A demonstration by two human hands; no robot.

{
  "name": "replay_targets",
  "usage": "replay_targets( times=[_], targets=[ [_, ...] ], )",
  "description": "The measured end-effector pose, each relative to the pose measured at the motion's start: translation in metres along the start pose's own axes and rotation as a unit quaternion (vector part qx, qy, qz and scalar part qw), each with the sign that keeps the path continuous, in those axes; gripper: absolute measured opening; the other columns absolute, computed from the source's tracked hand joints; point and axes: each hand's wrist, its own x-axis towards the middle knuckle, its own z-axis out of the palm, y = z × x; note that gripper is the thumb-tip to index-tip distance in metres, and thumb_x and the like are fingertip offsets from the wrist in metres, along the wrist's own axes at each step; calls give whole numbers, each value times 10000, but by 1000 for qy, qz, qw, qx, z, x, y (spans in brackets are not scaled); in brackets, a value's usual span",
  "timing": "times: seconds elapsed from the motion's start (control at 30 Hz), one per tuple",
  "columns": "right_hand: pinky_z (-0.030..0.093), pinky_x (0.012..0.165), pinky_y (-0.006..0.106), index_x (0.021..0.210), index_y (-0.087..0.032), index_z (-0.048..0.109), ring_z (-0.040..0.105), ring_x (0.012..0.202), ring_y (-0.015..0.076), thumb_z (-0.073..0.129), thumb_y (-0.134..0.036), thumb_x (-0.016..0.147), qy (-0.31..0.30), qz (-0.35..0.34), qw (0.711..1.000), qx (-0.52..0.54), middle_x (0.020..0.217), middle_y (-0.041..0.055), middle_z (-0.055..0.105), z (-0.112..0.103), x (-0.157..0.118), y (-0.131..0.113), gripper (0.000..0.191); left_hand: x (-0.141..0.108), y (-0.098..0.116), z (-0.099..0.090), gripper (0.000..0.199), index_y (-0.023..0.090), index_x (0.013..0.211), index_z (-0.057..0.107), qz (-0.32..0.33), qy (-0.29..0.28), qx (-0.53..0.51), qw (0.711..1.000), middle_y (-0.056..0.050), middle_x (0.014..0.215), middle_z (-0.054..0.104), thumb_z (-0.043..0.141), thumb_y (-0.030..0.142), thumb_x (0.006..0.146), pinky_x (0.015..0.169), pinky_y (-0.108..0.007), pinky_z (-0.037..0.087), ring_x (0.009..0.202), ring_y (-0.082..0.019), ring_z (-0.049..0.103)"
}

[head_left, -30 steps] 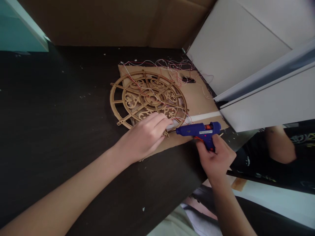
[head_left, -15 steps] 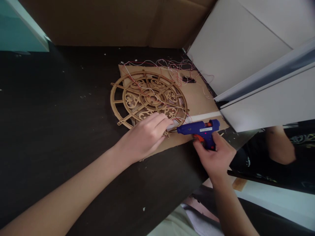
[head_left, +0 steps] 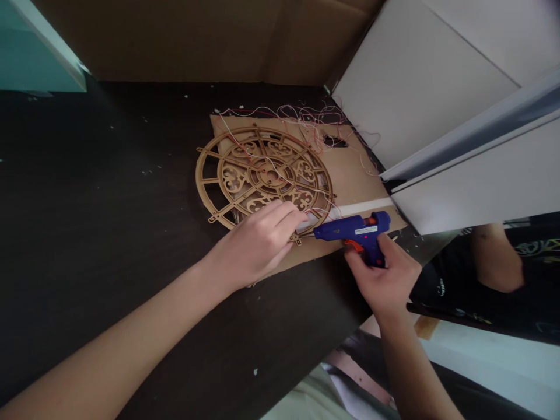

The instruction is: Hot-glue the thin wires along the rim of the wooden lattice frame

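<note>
My right hand [head_left: 385, 277] grips a blue hot glue gun [head_left: 345, 228], with a finger by its orange trigger. The gun's nozzle points left and reaches the near rim of a round, gold-brown openwork disc [head_left: 210, 201] with scroll patterns. My left hand [head_left: 265, 239] is closed at that same rim, fingertips just left of the nozzle; what they pinch is hidden. Thin red and white wires [head_left: 262, 156] run across the disc, and one white strand curves towards my left fingertips. Beneath the disc lies a flat cardboard sheet [head_left: 354, 175].
Dark table [head_left: 87, 233] carries small white scraps. A cardboard wall [head_left: 184, 41] stands behind, white panels [head_left: 402, 81] to the right. Tangled wires [head_left: 301, 114] lie at the sheet's far edge. Another person's arm [head_left: 496, 259] shows at the right.
Almost nothing differs. The glue gun and my right hand have shifted very slightly, while my left hand stays in place on the disc's rim.
</note>
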Motion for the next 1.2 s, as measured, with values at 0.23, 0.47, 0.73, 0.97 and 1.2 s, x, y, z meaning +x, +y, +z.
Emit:
replay_targets(
  times=[0.23, 0.47, 0.73, 0.97, 1.2],
  targets=[
    [340, 540, 238, 689, -172, 512, 405, 518, 97, 689, -278, 770, 0, 0, 1000, 1, 582, -40, 435, 1, 0, 0, 221, 0, 0, 0, 341, 128, 1230, 516, -4, 0, -2, 1000, -122, 1142, 619, 523, 27, 904, 974, -428, 515, 1112, -253, 588],
    [336, 542, 241, 694, -171, 529, 409, 523, 100, 690, -273, 765, 9, -5, 1000, -6, 587, -40, 435, 0, 0, 0, 203, 1, 0, 0, 331, 117, 1216, 527, -3, -2, 0, 1000, -124, 1133, 622, 547, 28, 898, 953, -418, 518, 1095, -254, 589],
    [333, 536, 242, 674, -173, 513, 404, 516, 102, 682, -282, 766, 11, -10, 1000, -2, 582, -34, 448, 1, 0, -1, 221, 0, 0, 0, 332, 128, 1225, 519, -1, -2, -2, 1000, -121, 1145, 619, 537, 35, 907, 959, -421, 515, 1106, -253, 587],
    [339, 541, 242, 676, -173, 515, 395, 520, 100, 686, -283, 775, 13, -8, 1000, -6, 590, -31, 453, 3, -1, 1, 226, 1, 1, -1, 327, 116, 1228, 524, -2, -2, 2, 1000, -123, 1142, 618, 540, 41, 910, 967, -420, 512, 1104, -254, 584],
    [337, 520, 234, 674, -152, 553, 401, 516, 91, 754, -363, 728, 21, 60, 998, 20, 569, -38, 444, -10, 4, 0, 295, 1, 0, -1, 342, 96, 1222, 535, 0, 1, 9, 1000, -132, 1130, 618, 562, 29, 888, 974, -429, 515, 1104, -261, 583]
  ],
)
